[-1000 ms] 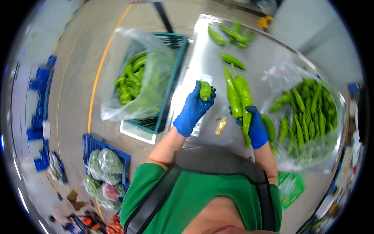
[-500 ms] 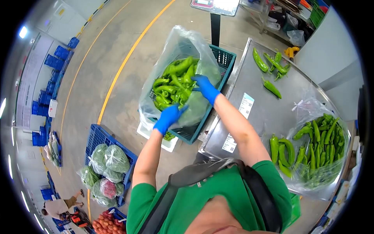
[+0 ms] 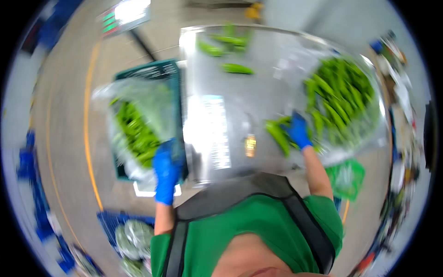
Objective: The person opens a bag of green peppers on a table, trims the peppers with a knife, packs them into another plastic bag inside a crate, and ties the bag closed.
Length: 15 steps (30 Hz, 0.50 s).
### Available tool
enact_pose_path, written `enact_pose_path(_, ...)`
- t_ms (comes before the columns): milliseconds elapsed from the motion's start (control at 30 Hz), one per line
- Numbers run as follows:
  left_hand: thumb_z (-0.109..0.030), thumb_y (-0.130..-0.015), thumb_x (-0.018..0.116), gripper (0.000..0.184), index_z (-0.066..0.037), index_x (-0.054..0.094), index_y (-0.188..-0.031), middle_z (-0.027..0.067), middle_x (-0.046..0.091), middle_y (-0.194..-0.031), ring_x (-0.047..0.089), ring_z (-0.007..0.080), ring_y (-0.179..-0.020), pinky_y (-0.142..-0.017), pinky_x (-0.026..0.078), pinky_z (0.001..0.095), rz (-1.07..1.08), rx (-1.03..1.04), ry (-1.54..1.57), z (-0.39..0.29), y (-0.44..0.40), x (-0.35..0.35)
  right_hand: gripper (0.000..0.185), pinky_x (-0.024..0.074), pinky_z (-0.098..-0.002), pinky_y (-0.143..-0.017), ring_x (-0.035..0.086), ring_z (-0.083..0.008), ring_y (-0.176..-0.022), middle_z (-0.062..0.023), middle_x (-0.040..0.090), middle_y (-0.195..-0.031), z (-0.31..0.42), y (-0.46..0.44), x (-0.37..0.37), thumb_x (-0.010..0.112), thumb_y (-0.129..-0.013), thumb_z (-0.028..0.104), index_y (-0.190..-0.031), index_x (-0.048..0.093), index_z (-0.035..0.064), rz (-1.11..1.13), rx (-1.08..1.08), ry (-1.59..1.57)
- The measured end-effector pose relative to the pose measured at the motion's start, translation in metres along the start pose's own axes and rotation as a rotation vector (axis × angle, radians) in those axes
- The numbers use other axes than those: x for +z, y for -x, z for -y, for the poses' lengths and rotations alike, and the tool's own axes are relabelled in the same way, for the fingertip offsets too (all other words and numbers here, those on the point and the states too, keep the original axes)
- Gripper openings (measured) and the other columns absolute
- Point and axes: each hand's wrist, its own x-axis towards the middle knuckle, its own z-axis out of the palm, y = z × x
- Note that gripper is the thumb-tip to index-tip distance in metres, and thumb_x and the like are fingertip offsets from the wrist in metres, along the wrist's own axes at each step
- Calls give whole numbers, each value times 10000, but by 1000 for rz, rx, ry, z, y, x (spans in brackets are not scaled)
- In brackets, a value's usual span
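Observation:
My blue-gloved left hand (image 3: 167,171) is at the near right side of a teal crate (image 3: 179,92), beside the clear plastic bag (image 3: 159,94) that lines it. Long green peppers (image 3: 134,131) fill part of that bag. Over on the steel table, my blue-gloved right hand (image 3: 299,131) touches a few loose green peppers (image 3: 278,137), left of a second open bag heaped with green peppers (image 3: 341,94). Motion smears the fingers of both hands, so their grip is hard to read.
More loose peppers (image 3: 236,69) lie toward the far side of the steel table (image 3: 258,99). Printed labels (image 3: 215,131) are on its left part. A scale display (image 3: 124,17) stands beyond the crate. Bagged vegetables (image 3: 137,237) sit on a blue pallet (image 3: 107,221) at lower left.
The view has turned to the right. My right hand has left the bag in the crate and moved to the loose peppers on the table. My left hand has drawn back to the crate's near side.

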Motion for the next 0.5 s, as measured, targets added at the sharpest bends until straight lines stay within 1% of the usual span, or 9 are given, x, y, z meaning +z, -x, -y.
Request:
enact_pose_path(33,-191,-749,635,340,-36,598,-1049,174,595,-982,580,343,-865,-748,469,404,-48,86,-84,-2,-4,4,798,354,-459,-942,482,-386,-1088,-240,449,-1261,16,7,-14,673,-684,470,-1279,406,10,-67,-175,11)
enact_pose_path(100,-127,-770,662,284,-43,603,-1034,95,598,-965,576,207,-766,-701,472,298,119,-56,289,-32,-13,28,673,358,-457,-938,469,-373,-1098,-176,456,-1275,9,4,-25,681,-700,345,-1288,425,140,-74,-147,-179)
enact_pose_path(200,-79,-757,674,253,-77,611,-1001,31,603,-931,550,118,-726,-640,456,238,509,-117,567,-97,-19,81,642,375,-414,-936,466,-357,-1105,-185,470,-1251,-53,-41,-42,683,-695,249,-1264,435,87,-379,-137,-143)
enact_pose_path(267,-113,-700,709,391,-79,584,-1069,90,583,-1030,590,219,-839,-728,476,296,544,147,464,-142,-12,139,639,393,-410,-912,467,-362,-1095,-195,487,-1211,-106,-90,-41,698,-671,231,-1231,456,43,-452,263,-253)
enact_pose_path(300,-128,-672,708,598,-115,490,-1230,158,506,-1182,516,302,-1064,-877,425,393,573,372,333,-162,-14,164,600,413,-415,-875,500,-364,-1044,-205,518,-1157,-117,-109,-49,700,-671,218,-1195,473,36,-514,197,-413)
enact_pose_path(333,-136,-668,704,689,-138,415,-1294,178,446,-1248,442,326,-1143,-919,377,446,496,517,172,-186,-17,189,561,433,-420,-837,532,-367,-992,-215,548,-1102,-118,-122,-52,702,-671,206,-1159,490,29,-567,133,-576)
enact_pose_path(367,-144,-664,700,782,-161,340,-1358,199,386,-1314,368,350,-1223,-961,329,498,420,650,11,-206,-18,215,565,435,-410,-835,539,-357,-989,-217,552,-1097,-121,-133,-37,705,-663,209,-1153,494,23,-483,240,-371)
enact_pose_path(433,-242,-609,751,949,-222,236,-1407,204,222,-1414,244,407,-1282,-970,304,539,388,883,-312,-219,-29,268,560,441,-392,-827,555,-339,-977,-218,564,-1080,-119,-145,-16,711,-645,217,-1125,509,13,-325,357,-149)
enact_pose_path(500,-276,-578,764,924,-232,303,-1377,206,212,-1413,275,421,-1253,-949,334,530,539,864,-306,-232,-44,284,532,450,-383,-811,571,-323,-956,-215,579,-1050,-111,-140,-36,719,-620,232,-1069,542,8,-185,330,-293)
